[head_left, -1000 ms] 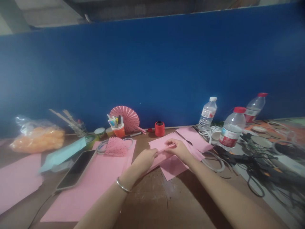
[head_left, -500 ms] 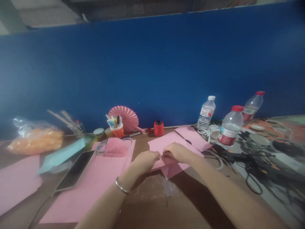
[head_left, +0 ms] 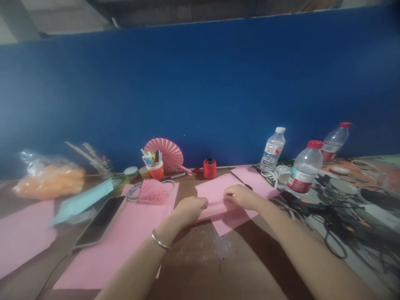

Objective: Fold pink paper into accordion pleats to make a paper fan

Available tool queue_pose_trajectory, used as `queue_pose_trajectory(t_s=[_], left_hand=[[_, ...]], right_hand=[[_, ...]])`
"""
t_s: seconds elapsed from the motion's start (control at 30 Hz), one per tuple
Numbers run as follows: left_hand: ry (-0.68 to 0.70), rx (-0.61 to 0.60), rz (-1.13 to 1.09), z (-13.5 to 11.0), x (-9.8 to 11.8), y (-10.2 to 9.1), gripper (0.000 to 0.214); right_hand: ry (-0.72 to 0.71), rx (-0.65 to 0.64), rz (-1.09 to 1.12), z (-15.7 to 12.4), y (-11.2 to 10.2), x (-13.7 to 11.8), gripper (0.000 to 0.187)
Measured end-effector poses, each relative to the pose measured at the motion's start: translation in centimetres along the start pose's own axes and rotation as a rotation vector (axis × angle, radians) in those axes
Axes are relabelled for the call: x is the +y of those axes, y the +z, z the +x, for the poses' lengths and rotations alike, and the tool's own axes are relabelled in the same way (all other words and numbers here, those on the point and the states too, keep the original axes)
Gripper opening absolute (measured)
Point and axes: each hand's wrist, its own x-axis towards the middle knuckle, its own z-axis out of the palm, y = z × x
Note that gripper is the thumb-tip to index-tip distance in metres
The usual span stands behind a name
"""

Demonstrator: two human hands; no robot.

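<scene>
A sheet of pink paper (head_left: 215, 187) lies in front of me, its near edge raised in a narrow fold. My left hand (head_left: 193, 208) pinches that edge near its left end. Farther right along the same fold, my right hand (head_left: 242, 197) is closed on it with thumb and fingers. Another pink sheet (head_left: 222, 227) sticks out beneath, toward me. Behind the hands stands a red spool of thread (head_left: 210, 169). Dark scissors (head_left: 248, 186) seem to lie partly on the paper, beyond my right hand.
Left are a phone (head_left: 101, 221) on a large pink sheet (head_left: 125, 250), a pleated pink paper fan (head_left: 167, 154), a cup of pens (head_left: 155, 170) and a bag of orange things (head_left: 50, 183). Bottles (head_left: 304, 168) and tangled cables (head_left: 334, 221) crowd the right.
My right hand has slid right along the folded edge, away from my left hand. The left hand keeps its grip, and the view has shifted slightly.
</scene>
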Motion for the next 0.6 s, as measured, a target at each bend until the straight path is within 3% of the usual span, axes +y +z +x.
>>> queue_pose_trajectory(t_s=[0.17, 0.23, 0.4, 0.6], left_hand=[[0.039, -0.011, 0.011, 0.0, 0.9, 0.0, 0.023], [0.047, -0.018, 0.013, -0.1, 1.1, 0.0, 0.023], [-0.008, -0.036, 0.013, 0.0, 0.5, -0.1, 0.026], [0.004, 0.034, -0.199, 0.1, -0.8, 0.3, 0.023]], right_hand=[[-0.079, -0.006, -0.230, 0.3, 1.2, -2.8, 0.028], [-0.087, -0.011, -0.228, 0.5, 1.6, -3.1, 0.029], [-0.022, -0.043, -0.165, 0.2, 1.3, -1.6, 0.026], [0.040, -0.046, -0.245, -0.3, 0.7, -0.2, 0.027]])
